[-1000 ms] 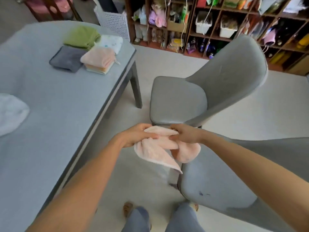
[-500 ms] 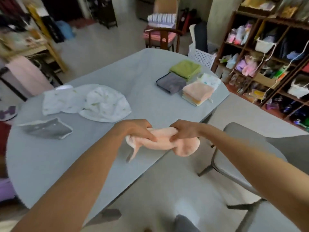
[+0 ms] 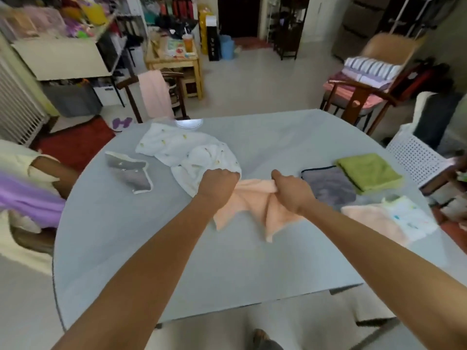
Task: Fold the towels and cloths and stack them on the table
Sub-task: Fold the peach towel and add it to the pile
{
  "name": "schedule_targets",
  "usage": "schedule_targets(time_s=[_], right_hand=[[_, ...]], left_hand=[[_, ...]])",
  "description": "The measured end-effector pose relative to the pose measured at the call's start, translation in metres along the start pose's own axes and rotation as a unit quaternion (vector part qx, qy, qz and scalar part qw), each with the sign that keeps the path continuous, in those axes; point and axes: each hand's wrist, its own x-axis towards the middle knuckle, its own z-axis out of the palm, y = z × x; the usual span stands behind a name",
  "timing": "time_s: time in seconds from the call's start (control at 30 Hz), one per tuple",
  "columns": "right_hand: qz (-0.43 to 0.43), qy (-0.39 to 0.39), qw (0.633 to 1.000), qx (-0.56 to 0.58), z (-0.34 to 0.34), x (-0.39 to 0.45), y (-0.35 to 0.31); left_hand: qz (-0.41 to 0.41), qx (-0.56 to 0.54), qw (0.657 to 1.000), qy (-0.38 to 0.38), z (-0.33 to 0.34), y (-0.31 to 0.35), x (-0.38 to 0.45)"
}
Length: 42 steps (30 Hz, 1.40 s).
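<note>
Left hand: centre of the frame, fingers curled tight round the left end of the peach towel.
Right hand: just right of centre, fingers curled round the towel's right end — a closed grasp.
Peach towel: stretched between the two hands above the table; the upper edge is bunched, and two loose corners hang toward the lower centre of the frame. Whether the corners touch the tabletop cannot be told.
White printed cloth: unfolded and rumpled, upper centre-left of the tabletop, partly behind the left hand.
Grey cloth with white edging: lies flat to the left of the white printed cloth, near but apart from it.
Folded grey cloth: right of the right hand, flat on the table.
Folded green towel: right of centre, its near-left edge overlapping the folded grey cloth.
Folded peach stack: lower right part of the tabletop, in front of the folded grey cloth.
Folded white patterned cloth: touching the right side of the folded peach stack — at the table's right edge.
Laundry basket: white, perforated, on the floor at the right edge of the frame.
Wooden chair: upper right, beyond the table, carrying striped folded fabric.
</note>
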Motion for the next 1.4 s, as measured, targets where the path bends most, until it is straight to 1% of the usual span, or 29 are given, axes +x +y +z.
schedule_targets(time_s=[0.03,0.07,0.1,0.13,0.17,0.2,0.27,0.3,0.33,0.37,0.43,0.47,0.5,0.53,0.63,0.7,0.77,0.83,0.87,0.9,0.93,0.97,1.0,1.07,1.13,1.2,1.23,1.3,1.4], right_hand=[[-0.012,0.048,0.999,-0.017,-0.006,0.008,0.009],[-0.040,0.118,0.991,-0.052,-0.010,0.017,0.018],[-0.066,0.178,0.976,-0.110,-0.012,0.021,0.024],[-0.092,0.217,0.959,-0.155,-0.013,0.022,0.029],[-0.123,0.253,0.945,-0.170,-0.010,0.024,0.035],[-0.152,0.263,0.938,-0.168,-0.004,0.023,0.039],[-0.192,0.261,0.933,-0.158,0.014,0.024,0.049],[-0.198,0.240,0.937,-0.158,0.027,0.023,0.055],[-0.198,0.206,0.945,-0.157,0.042,0.020,0.060],[-0.196,0.156,0.955,-0.161,0.057,0.012,0.063],[-0.193,0.014,0.965,-0.176,0.084,-0.010,0.064],[-0.192,-0.072,0.961,-0.185,0.096,-0.023,0.063],[-0.188,-0.145,0.954,-0.185,0.105,-0.035,0.062],[-0.186,-0.193,0.946,-0.180,0.113,-0.043,0.062],[-0.158,-0.284,0.938,-0.121,0.126,-0.051,0.069],[-0.131,-0.347,0.926,-0.068,0.130,-0.047,0.074],[-0.113,-0.437,0.892,-0.037,0.126,-0.043,0.068],[-0.080,-0.521,0.850,0.010,0.124,-0.042,0.062],[-0.065,-0.548,0.834,0.030,0.121,-0.042,0.061],[-0.055,-0.561,0.825,0.037,0.119,-0.042,0.062],[-0.044,-0.559,0.827,0.038,0.117,-0.040,0.063],[-0.037,-0.537,0.842,0.044,0.116,-0.037,0.065],[-0.026,-0.492,0.869,0.052,0.117,-0.032,0.068],[-0.017,-0.373,0.926,0.064,0.116,-0.025,0.073],[-0.001,-0.272,0.960,0.072,0.117,-0.019,0.076],[0.019,-0.200,0.975,0.092,0.117,-0.012,0.079],[0.028,-0.178,0.979,0.099,0.116,-0.007,0.079],[0.032,-0.161,0.982,0.092,0.116,0.003,0.078],[0.024,-0.164,0.983,0.078,0.125,0.016,0.075]], left_hand=[[-0.003,0.021,0.998,0.060,-0.007,0.002,0.007],[-0.006,0.044,0.992,0.114,-0.016,0.004,0.012],[-0.006,0.063,0.989,0.131,-0.024,0.006,0.014],[-0.003,0.063,0.989,0.130,-0.027,0.006,0.015],[0.010,0.058,0.987,0.148,-0.023,0.007,0.015],[0.021,0.043,0.986,0.163,-0.008,0.006,0.015],[0.038,0.031,0.989,0.143,0.000,0.013,0.007],[0.046,0.034,0.990,0.131,0.009,0.018,0.005],[0.051,0.034,0.994,0.086,0.018,0.024,0.001],[0.050,0.018,0.998,0.014,0.033,0.031,-0.003],[0.053,-0.015,0.987,-0.151,0.070,0.045,-0.019],[0.063,-0.038,0.977,-0.201,0.084,0.053,-0.032],[0.071,-0.063,0.968,-0.232,0.098,0.061,-0.042],[0.076,-0.091,0.958,-0.260,0.110,0.066,-0.050],[0.075,-0.171,0.939,-0.290,0.127,0.074,-0.055],[0.064,-0.211,0.923,-0.314,0.131,0.075,-0.053],[0.080,-0.221,0.896,-0.376,0.139,0.073,-0.053],[0.100,-0.222,0.860,-0.449,0.143,0.074,-0.059],[0.101,-0.223,0.847,-0.472,0.142,0.074,-0.061],[0.096,-0.227,0.843,-0.478,0.141,0.074,-0.062],[0.085,-0.237,0.847,-0.468,0.139,0.071,-0.062],[0.069,-0.251,0.858,-0.442,0.138,0.068,-0.061],[0.045,-0.264,0.876,-0.401,0.137,0.063,-0.059],[-0.039,-0.289,0.907,-0.304,0.134,0.051,-0.056],[-0.122,-0.288,0.924,-0.221,0.134,0.044,-0.051],[-0.172,-0.268,0.933,-0.169,0.135,0.042,-0.042],[-0.185,-0.256,0.936,-0.153,0.135,0.041,-0.037],[-0.200,-0.231,0.942,-0.140,0.138,0.039,-0.029],[-0.209,-0.191,0.949,-0.139,0.149,0.036,-0.022]])
